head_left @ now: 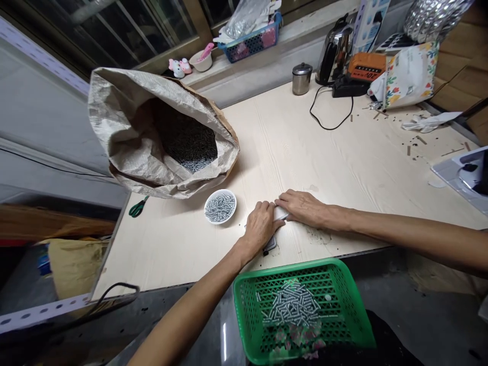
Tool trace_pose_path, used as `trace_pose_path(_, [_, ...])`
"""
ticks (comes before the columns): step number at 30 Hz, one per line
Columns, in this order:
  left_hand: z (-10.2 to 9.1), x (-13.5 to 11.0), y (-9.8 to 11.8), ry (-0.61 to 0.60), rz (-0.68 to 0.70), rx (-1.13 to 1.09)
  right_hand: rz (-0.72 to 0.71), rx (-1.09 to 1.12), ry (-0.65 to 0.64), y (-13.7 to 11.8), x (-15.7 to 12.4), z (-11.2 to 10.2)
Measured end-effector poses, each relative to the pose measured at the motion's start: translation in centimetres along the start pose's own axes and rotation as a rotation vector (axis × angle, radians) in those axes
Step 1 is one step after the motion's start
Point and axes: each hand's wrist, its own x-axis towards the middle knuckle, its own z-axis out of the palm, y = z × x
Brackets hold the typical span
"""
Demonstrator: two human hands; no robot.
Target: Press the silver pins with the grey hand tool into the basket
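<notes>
My left hand (261, 225) and my right hand (301, 207) meet over the table, both closed on a small white, flat-looking piece (281, 213). Fingers cover most of it, so its kind is hidden. Partly beneath my left hand lies a grey metal item with a dark end (270, 245). To the left stands a white bowl (220, 222) full of short silvery screws (220, 206). Close to my body, a green plastic basket (244, 305) holds a pile of similar screws (293, 304).
A large open woven sack (129, 127) with many screws inside leans at the back left. Green-handled scissors (138, 207) lie by the left edge. Further back are a lidded metal canister (302, 79), a kettle (335, 51), a black cable (331, 128) and a flowered packet (412, 76).
</notes>
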Motion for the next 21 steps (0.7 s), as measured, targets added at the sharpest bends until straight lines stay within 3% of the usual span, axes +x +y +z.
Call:
trace_pose_path(4, [-1.6, -3.5, -1.3, 0.291, -0.12, -0.145, -0.094, -0.065, 0.145, -1.0, -1.3, 1.1])
trace_pose_path(6, [-2.3, -5.8, -2.0, 0.362, -0.238, -0.223, -0.091, -0.059, 0.167, -1.3, -1.6, 2.1])
trace_pose_path(12, [-1.3, -10.3, -3.0, 0.247, -0.468, -0.377, -0.093, 0.043, 0.236, -1.1, -1.2, 4.2])
trace_pose_path(18, [0.0, -10.6, -3.2, 0.223, -0.578, -0.431, -0.04, 0.032, 0.233, -1.0, -1.0, 4.0])
trace_pose_path(21, [0.1, -10.0, -2.8, 0.207, -0.569, -0.456, 0.018, 0.08, 0.199, -0.9, -0.9, 3.9])
